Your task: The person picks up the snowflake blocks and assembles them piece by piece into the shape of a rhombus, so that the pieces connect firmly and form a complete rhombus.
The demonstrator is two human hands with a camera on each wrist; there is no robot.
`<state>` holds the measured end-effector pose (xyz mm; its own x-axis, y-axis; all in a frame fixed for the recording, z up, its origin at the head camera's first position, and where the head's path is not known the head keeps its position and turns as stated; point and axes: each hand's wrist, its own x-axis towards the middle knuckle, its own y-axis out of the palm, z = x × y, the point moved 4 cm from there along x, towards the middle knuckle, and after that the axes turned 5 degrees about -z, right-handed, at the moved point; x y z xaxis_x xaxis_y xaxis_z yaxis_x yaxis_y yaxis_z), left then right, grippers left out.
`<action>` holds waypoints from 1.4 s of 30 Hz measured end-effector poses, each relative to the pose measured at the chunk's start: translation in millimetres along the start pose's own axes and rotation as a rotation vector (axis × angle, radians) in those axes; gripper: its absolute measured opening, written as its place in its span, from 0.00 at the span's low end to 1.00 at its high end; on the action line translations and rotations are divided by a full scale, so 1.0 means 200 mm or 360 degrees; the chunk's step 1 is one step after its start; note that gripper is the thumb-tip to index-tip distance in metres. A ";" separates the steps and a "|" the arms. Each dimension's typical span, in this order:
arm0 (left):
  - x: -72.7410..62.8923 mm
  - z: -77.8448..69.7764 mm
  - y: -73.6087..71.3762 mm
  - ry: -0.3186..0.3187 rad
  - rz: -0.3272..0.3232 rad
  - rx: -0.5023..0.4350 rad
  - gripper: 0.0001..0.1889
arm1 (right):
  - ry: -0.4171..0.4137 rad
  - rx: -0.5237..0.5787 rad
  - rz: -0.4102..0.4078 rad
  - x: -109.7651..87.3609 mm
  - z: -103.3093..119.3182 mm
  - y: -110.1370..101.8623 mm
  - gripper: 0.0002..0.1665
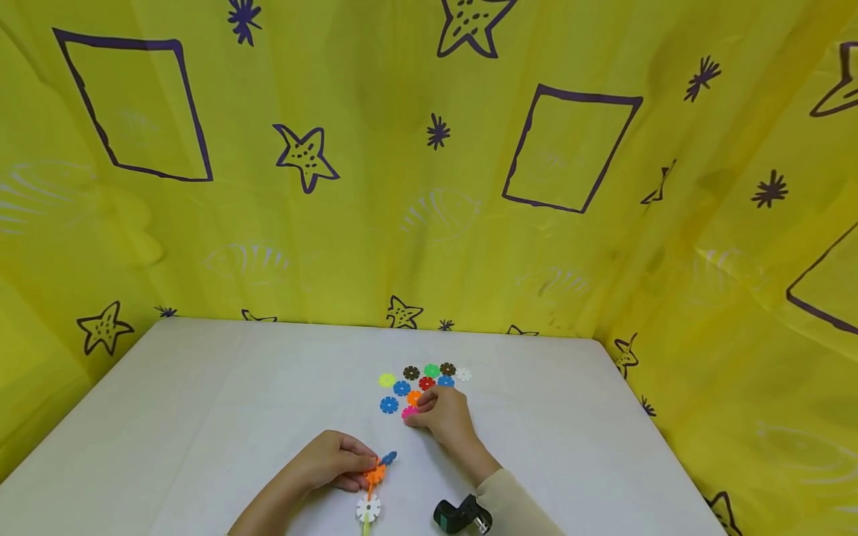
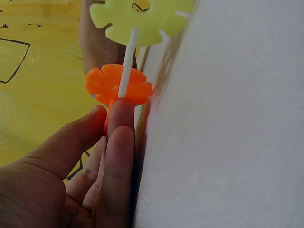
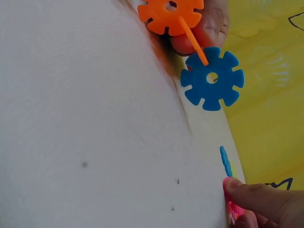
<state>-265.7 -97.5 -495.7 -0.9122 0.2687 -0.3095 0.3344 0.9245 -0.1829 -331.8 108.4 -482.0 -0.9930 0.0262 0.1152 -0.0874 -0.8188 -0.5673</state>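
Between thumb and fingers, my left hand [image 1: 338, 461] pinches an orange notched disc [image 1: 377, 474] in a joined chain. A blue notched disc [image 3: 212, 78] is slotted on at one end of the chain. Toward the near edge follow a white disc [image 1: 368, 509] and a yellow-green disc [image 2: 142, 19], its far part cut off in the left wrist view. Farther out, my right hand [image 1: 445, 420] pinches a pink notched disc [image 1: 408, 412] at the near side of a group of loose discs. Its fingers partly cover the loose orange disc [image 1: 413, 398].
Loose discs lie on the white table [image 1: 234, 394], among them a yellow one [image 1: 386, 380], a green one [image 1: 432, 370], a red one [image 1: 427, 383] and several blue ones [image 1: 389, 405]. A black device [image 1: 462, 515] sits by the right forearm. Yellow patterned cloth [image 1: 375, 246] hangs behind.
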 end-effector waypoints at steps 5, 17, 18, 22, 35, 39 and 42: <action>0.01 0.00 0.00 -0.0013 0.0001 0.0003 0.12 | 0.0000 0.0061 0.0015 -0.01 -0.01 -0.02 0.16; 0.02 0.00 0.00 -0.0016 0.0010 -0.0007 0.12 | -0.0105 0.0091 0.0038 -0.04 -0.01 -0.04 0.13; 0.02 0.00 0.00 -0.0016 0.0012 -0.0009 0.12 | -0.0104 0.0104 0.0044 -0.05 -0.02 -0.04 0.12; 0.02 0.00 0.00 -0.0023 0.0015 0.0007 0.11 | -0.0045 0.0216 0.0094 -0.07 -0.02 -0.04 0.10; 0.09 -0.03 -0.06 0.0005 0.0037 0.0032 0.12 | 0.0082 0.0549 0.0240 -0.13 -0.01 -0.01 0.11; 0.11 -0.04 -0.07 0.0024 0.0047 0.0029 0.12 | 0.0122 0.0603 0.0273 -0.13 -0.01 -0.01 0.12; 0.13 -0.05 -0.08 0.0037 0.0052 0.0024 0.13 | 0.0134 0.0656 0.0313 -0.11 -0.01 0.00 0.12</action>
<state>-296.7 -102.0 -492.6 -0.9059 0.3051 -0.2937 0.3675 0.9110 -0.1873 -309.7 108.3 -486.8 -0.9920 -0.1198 -0.0385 0.1251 -0.9721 -0.1982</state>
